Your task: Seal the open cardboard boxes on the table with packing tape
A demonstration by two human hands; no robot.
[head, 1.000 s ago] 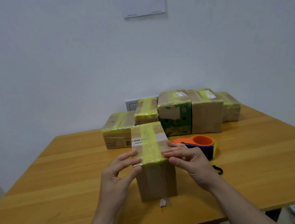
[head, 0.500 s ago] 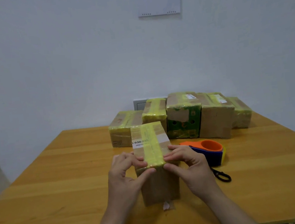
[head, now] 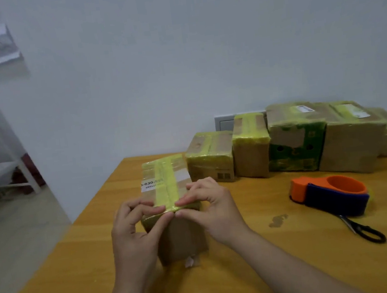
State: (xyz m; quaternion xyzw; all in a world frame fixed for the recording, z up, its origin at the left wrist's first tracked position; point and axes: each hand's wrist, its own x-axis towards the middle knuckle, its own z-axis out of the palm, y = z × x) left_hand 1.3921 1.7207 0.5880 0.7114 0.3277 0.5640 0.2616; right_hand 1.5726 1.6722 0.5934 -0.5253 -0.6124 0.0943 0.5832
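Note:
A small cardboard box (head: 168, 187) stands upright on the wooden table (head: 272, 257), its top closed by a strip of yellow tape over a white label. My left hand (head: 134, 227) and my right hand (head: 209, 207) both grip the near top edge, thumbs and fingertips pinching the tape end where it folds over the front face. An orange and blue tape dispenser (head: 330, 193) lies to the right, apart from both hands.
A row of several boxes (head: 295, 139) wrapped in yellow tape stands at the back against the white wall. Black-handled scissors (head: 363, 230) lie partly under the dispenser. The table's left edge runs close to the box; floor and white furniture lie beyond.
The view has swung to the left, so the box and hands now sit left of centre. Both hands stay on the box's near top edge, pinched closer together on the tape.

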